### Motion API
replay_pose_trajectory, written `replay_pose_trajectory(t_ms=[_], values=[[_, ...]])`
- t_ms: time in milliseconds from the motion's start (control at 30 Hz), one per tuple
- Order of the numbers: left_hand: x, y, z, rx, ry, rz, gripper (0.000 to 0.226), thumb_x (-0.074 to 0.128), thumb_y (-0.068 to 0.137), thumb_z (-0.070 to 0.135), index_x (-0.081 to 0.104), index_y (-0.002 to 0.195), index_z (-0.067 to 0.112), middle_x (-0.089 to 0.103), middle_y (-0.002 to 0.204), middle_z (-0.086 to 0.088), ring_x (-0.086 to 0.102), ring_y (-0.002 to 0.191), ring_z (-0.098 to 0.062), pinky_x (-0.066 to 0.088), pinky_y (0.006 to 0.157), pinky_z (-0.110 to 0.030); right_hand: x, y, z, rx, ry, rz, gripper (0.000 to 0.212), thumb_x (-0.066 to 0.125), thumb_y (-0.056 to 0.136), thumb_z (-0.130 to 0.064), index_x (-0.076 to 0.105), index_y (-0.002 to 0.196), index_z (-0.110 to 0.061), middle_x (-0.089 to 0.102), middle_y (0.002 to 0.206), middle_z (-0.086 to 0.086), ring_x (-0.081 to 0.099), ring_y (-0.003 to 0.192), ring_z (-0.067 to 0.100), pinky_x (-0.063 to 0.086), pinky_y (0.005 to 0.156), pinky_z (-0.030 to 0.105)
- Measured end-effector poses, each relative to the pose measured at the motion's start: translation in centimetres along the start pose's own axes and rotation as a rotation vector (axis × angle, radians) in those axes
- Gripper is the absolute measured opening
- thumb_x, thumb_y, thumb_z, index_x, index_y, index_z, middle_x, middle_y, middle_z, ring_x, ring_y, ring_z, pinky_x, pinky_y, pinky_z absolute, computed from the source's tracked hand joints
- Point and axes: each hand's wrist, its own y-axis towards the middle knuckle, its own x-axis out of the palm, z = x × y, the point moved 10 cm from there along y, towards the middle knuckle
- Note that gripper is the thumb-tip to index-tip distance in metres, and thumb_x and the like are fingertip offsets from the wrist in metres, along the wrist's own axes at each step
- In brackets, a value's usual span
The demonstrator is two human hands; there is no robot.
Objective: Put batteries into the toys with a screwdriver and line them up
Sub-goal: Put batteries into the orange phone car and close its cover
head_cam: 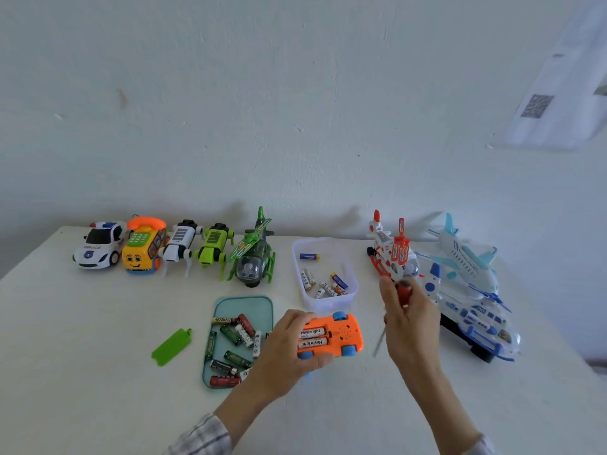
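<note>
The left hand [289,351] has its grip clamped on an upturned orange plastic toy car [331,336], two white batteries [312,337] in its open bay, just right of the teal battery tray [243,305] on the white counter [98,323]. Further right, the right hand [410,318] clasps a red-handled screwdriver [403,292], shaft pointing down.

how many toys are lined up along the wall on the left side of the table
5, left to right: police car, phone bus, white robot dog, green robot dog, green helicopter.

Soft even daylight, no glare. Faint shadows on pale plaster wall [295,110] behind toys. Wide-angle bending at edges; top-right paper sheet [558,93] blurred.
</note>
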Motion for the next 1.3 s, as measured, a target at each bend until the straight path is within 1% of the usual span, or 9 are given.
replay_pose_trajectory(t_ms=[133,300,467,600,800,933,1000,1167,1300], values=[[0.3,0.2,0.3,0.056,0.046,-0.044,0.063,0.048,0.080,0.059,0.043,0.131,0.022,0.038,0.116,0.015,0.050,0.105,-0.003,0.048,0.084,-0.025,-0.6,-0.7,-4.8,-0.201,0.088,0.047,0.040,0.052,0.086,-0.053,0.049,0.073,-0.015,0.056,0.054,0.004,0.057,0.052,0.027,0.045,0.050,0.041],[0.5,0.2,-0.2,0.046,0.004,-0.043,0.061,0.049,0.083,0.060,0.040,0.132,0.024,0.037,0.118,0.014,0.051,0.106,-0.005,0.051,0.082,-0.025,1.8,-1.4,-4.3,-0.263,0.086,0.010,0.039,0.054,0.082,-0.057,0.043,0.070,-0.021,0.054,0.052,0.014,0.054,0.047,0.033,0.045,0.046,0.043],[0.0,0.0,-0.2,0.039,0.011,-0.011,0.058,0.043,0.083,0.062,0.041,0.128,0.025,0.040,0.116,0.014,0.052,0.103,-0.004,0.051,0.079,-0.024,3.1,-1.8,-4.1,-0.372,0.003,-0.021,0.030,0.058,0.084,-0.037,0.040,0.069,-0.018,0.047,0.048,0.011,0.046,0.048,0.025,0.031,0.042,0.019],[-0.3,0.1,-0.4,0.038,0.024,0.008,0.056,0.042,0.084,0.062,0.044,0.126,0.024,0.042,0.114,0.013,0.054,0.099,-0.004,0.052,0.078,-0.029,3.3,-1.7,-3.6,-0.370,0.017,-0.008,0.029,0.060,0.084,-0.031,0.041,0.070,-0.015,0.043,0.047,0.008,0.047,0.054,0.026,0.031,0.041,0.020],[0.1,0.0,-0.2,0.066,0.077,0.040,0.049,0.045,0.084,0.057,0.045,0.123,0.026,0.042,0.110,0.013,0.054,0.094,-0.007,0.051,0.073,-0.033,3.7,-1.8,-3.2,-0.348,-0.009,-0.033,0.031,0.059,0.085,-0.034,0.033,0.068,-0.035,0.043,0.047,0.002,0.049,0.051,0.023,0.036,0.043,0.025],[0.2,0.0,-0.2,0.057,0.001,0.050,0.048,0.046,0.084,0.057,0.044,0.122,0.029,0.040,0.112,0.012,0.053,0.097,-0.009,0.051,0.073,-0.025,2.8,-0.6,0.6,0.004,0.132,0.055,0.030,0.062,0.089,-0.025,0.045,0.068,-0.011,0.055,0.052,0.015,0.052,0.040,0.022,0.043,0.041,0.032],[0.1,0.0,-0.3,0.054,-0.053,0.059,0.046,0.048,0.085,0.056,0.045,0.122,0.029,0.040,0.113,0.012,0.054,0.098,-0.010,0.049,0.076,-0.021,2.3,-0.2,3.9,0.241,0.262,0.125,0.033,0.058,0.092,-0.023,0.048,0.069,-0.001,0.057,0.052,0.013,0.050,0.037,0.018,0.040,0.038,0.027],[-0.1,-0.2,-0.7,0.048,-0.099,0.067,0.041,0.053,0.085,0.053,0.046,0.119,0.032,0.036,0.116,0.016,0.053,0.104,-0.008,0.047,0.078,-0.015,3.4,-1.6,10.7,0.689,0.521,0.175,0.039,0.054,0.095,-0.019,0.048,0.060,-0.002,0.053,0.046,0.011,0.044,0.035,0.022,0.037,0.041,0.028],[0.0,0.0,-0.2,0.083,-0.052,0.070,0.043,0.057,0.086,0.049,0.043,0.123,0.031,0.039,0.116,0.016,0.053,0.104,-0.010,0.049,0.081,-0.022,4.0,-2.1,11.6,0.813,0.621,0.123,0.034,0.059,0.092,-0.020,0.045,0.065,-0.006,0.051,0.055,0.011,0.044,0.041,0.021,0.036,0.042,0.027]])
